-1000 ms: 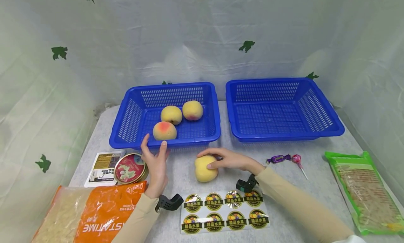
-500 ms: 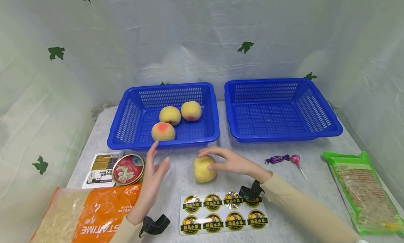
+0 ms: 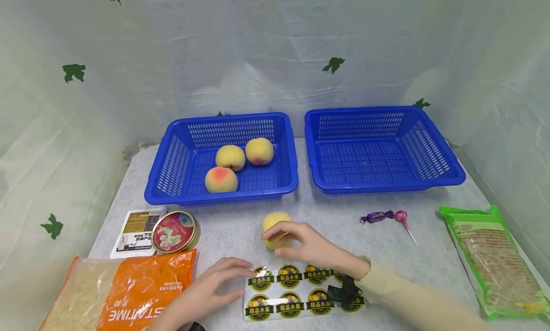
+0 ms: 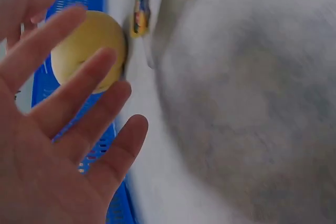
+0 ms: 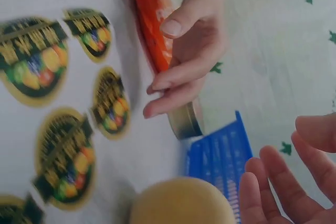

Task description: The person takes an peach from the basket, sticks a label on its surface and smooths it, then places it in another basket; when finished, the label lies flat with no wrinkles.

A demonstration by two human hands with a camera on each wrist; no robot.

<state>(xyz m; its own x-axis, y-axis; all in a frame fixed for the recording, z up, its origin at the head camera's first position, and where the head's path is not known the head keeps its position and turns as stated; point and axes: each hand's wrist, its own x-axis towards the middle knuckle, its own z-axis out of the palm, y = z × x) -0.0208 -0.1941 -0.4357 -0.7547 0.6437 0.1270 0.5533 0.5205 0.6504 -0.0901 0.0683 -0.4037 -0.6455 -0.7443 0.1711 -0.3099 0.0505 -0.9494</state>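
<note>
A yellow peach [image 3: 271, 221] rests on the table in front of the baskets, partly hidden by my right hand [image 3: 307, 245]. The fingers of that hand are loosely bent and apart from the fruit in the right wrist view. Close to me lies a sheet of round fruit stickers [image 3: 289, 289], in black and gold. My left hand [image 3: 210, 285] is at the sheet's left edge with its fingers spread and holding nothing; whether the fingertips touch the sheet, I cannot tell. In the left wrist view the peach [image 4: 94, 45] appears beyond the left fingers.
Behind stand two blue baskets; the left basket [image 3: 223, 197] holds three peaches, the right basket [image 3: 386, 184] none. Left are a round tin [image 3: 173, 231], a white packet [image 3: 136, 233] and an orange pasta bag [image 3: 146, 288]. Right are a purple candy [image 3: 376, 217], a lollipop [image 3: 401, 217] and a green-edged bag [image 3: 494, 259].
My left hand has come back from the left basket's front rim to the sticker sheet's left edge. My right hand has let go of the peach and drawn slightly toward me.
</note>
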